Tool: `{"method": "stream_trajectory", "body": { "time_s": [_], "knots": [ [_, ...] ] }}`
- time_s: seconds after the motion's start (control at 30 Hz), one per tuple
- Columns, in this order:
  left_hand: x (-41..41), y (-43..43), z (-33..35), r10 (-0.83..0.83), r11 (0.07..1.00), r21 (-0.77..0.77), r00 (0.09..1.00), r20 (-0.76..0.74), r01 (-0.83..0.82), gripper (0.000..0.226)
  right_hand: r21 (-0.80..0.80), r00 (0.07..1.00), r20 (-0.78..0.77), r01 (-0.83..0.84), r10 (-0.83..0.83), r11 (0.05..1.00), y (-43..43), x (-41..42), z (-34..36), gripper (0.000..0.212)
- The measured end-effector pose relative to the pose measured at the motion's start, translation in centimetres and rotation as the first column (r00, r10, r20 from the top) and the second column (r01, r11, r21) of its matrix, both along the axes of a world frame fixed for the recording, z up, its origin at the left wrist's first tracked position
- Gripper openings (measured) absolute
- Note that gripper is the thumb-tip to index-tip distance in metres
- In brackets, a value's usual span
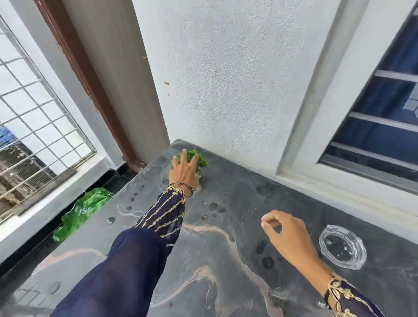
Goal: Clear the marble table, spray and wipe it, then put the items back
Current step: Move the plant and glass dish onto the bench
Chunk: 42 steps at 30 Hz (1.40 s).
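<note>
Marble table (289, 202): left hand (183, 172) fingers (184, 157) clasp small plant (202, 162); right hand (288, 234) loosely curled, empty

Crumpled green plastic bag (82, 211) on the floor, down-left of the left hand (183, 170). Brown wooden door frame (87, 84) up-left of that hand. White textured wall (223, 73) just beyond it. White wire grille (28, 113) far left. Grey-barred blue-glass window (388, 117) above the right hand (285, 234).
</note>
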<state>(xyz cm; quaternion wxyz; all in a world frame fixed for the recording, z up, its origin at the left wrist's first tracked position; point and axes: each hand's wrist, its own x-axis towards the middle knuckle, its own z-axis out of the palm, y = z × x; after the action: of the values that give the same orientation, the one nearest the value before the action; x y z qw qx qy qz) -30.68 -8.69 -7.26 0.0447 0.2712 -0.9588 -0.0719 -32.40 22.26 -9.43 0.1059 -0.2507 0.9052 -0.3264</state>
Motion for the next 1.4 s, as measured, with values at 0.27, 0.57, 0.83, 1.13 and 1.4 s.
{"method": "stream_trajectory", "body": {
  "time_s": [0.27, 0.57, 0.83, 1.13, 1.4],
  "knots": [
    [-0.3, -1.4, -1.3, -0.021, 0.999, 0.04, 0.979, -0.204, 0.03, 0.045, 0.024, 0.992, 0.021, 0.123, -0.123, 0.992, 3.4, 0.2, -1.1, 0.007],
    [0.7, 4.2, 1.5, -0.114, 0.988, 0.057, 0.932, -0.343, 0.142, 0.04, 0.125, 0.817, -0.161, 0.574, -0.554, 0.809, 11.0, -0.9, -1.9, 0.019],
    [0.8, 12.3, 2.1, -0.286, 0.921, 0.141, 0.877, -0.386, 0.363, 0.034, 0.297, 0.68, 0.011, 0.698, -0.733, 0.652, 14.8, -2.0, -2.8, 0.037],
    [2.2, 20.5, 1.2, -0.443, 0.828, 0.197, 0.828, -0.343, 0.525, 0.033, 0.107, 0.672, 0.197, 0.709, -0.714, 0.697, 17.0, 0.2, -2.8, 0.02],
    [4.0, 30.0, 2.5, -0.546, 0.745, 0.212, 0.761, -0.351, 0.632, 0.035, 0.049, 0.692, 0.179, 0.704, -0.699, 0.709, 24.8, 4.7, -0.8, 0.018]
  ]
}}
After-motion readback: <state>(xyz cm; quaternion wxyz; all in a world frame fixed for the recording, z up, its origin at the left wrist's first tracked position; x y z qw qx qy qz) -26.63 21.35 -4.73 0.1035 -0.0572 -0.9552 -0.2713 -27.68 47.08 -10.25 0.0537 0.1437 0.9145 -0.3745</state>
